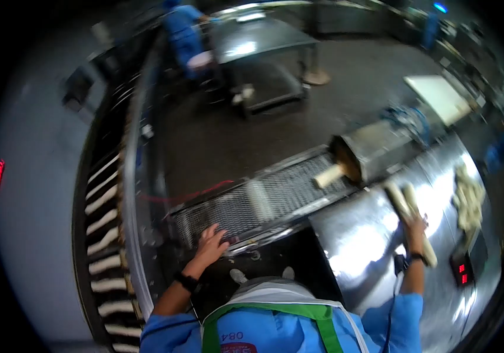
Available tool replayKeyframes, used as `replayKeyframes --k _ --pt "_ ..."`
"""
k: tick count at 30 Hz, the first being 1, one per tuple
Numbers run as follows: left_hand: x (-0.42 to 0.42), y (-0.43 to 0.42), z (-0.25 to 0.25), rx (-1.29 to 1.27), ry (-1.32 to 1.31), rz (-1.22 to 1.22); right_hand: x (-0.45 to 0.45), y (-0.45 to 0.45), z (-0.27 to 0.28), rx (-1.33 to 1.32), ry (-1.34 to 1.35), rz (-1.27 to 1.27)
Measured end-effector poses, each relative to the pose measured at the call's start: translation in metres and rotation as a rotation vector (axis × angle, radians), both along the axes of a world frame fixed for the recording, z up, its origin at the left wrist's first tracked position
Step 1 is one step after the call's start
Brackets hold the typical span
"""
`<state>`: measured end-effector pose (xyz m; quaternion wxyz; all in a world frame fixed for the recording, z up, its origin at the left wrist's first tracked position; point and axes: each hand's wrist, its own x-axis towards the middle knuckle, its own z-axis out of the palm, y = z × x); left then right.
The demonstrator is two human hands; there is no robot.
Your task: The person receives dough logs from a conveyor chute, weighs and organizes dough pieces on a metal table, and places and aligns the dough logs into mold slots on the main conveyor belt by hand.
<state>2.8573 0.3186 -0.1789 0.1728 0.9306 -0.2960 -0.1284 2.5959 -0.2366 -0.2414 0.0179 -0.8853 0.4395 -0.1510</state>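
My left hand (211, 244) is at the near left end of a metal mesh conveyor (216, 215), fingers spread and holding nothing. On the steel table (352, 247) to the right, my right hand (415, 225) is closed over long pale dough rolls (399, 200), which lie side by side and stick out beyond it on both ends. Part of the rolls is hidden by the hand and wrist. Another dough roll (330, 176) pokes out of the open end of a metal housing (375, 150) onto the mesh. A pale blurred band crosses the mesh's middle.
Several pale dough strips (106, 265) lie in a row on a long conveyor at the left. A twisted dough heap (468, 197) and a red digital display (463, 273) are at the right. Beyond stand a metal table (264, 38) and a person in blue (182, 32).
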Motion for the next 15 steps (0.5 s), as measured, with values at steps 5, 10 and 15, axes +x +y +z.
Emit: replayKeyframes --k 5,10,15 --pt "0.001 0.023 0.008 0.046 0.097 0.166 -0.081 -0.073 -0.055 0.462 0.011 -0.017" --pt "0.009 0.045 0.008 0.129 0.19 0.153 -0.065 -0.024 -0.025 0.265 0.343 -0.166" --pt "0.034 0.03 -0.009 0.141 0.258 0.048 -0.044 0.035 -0.018 0.146 0.325 -0.053"
